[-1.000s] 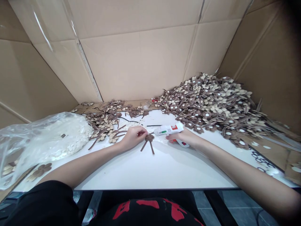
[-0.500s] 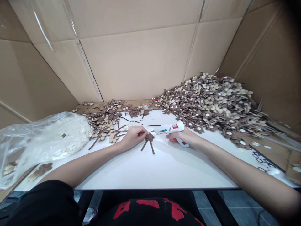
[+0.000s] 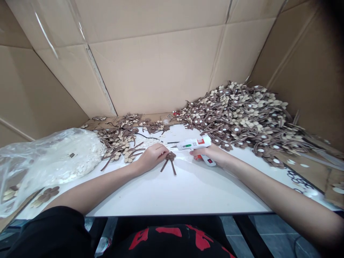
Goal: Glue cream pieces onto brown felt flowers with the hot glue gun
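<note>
Bare table (image 3: pixel 188 190) ahead; flower heap (image 3: pixel 247 114) blocks right

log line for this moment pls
left hand: pressing brown flower piece on white table | right hand: holding glue gun, nozzle off piece

One glue gun (image 3: pixel 194 144), one brown flower piece (image 3: pixel 170 156) with two stems at centre, one plastic bag (image 3: pixel 40 161) at left, two flower heaps, the larger (image 3: pixel 242 118) at upper right, the smaller (image 3: pixel 120 138) left of centre, and two hands.
</note>
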`<action>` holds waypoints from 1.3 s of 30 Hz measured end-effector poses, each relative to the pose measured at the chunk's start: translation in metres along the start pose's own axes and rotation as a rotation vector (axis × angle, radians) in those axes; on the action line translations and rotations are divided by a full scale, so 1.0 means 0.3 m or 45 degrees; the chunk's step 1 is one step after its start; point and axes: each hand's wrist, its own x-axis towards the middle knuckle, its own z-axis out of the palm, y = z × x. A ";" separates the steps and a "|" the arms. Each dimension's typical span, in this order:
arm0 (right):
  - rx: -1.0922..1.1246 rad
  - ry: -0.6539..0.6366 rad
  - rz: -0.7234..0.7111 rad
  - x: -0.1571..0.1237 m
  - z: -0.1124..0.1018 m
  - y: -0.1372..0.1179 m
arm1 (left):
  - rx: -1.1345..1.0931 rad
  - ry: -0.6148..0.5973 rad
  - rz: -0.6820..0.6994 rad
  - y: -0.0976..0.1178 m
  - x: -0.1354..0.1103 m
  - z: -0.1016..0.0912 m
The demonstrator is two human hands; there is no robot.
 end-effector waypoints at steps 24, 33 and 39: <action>-0.029 0.011 0.060 -0.012 -0.003 -0.015 | 0.043 -0.130 0.020 0.009 -0.014 -0.009; -0.035 0.009 0.051 -0.004 -0.005 0.001 | 0.025 -0.115 0.033 0.011 -0.014 -0.007; 0.009 0.027 0.072 -0.002 0.000 -0.003 | 0.005 -0.106 0.017 0.008 -0.013 -0.003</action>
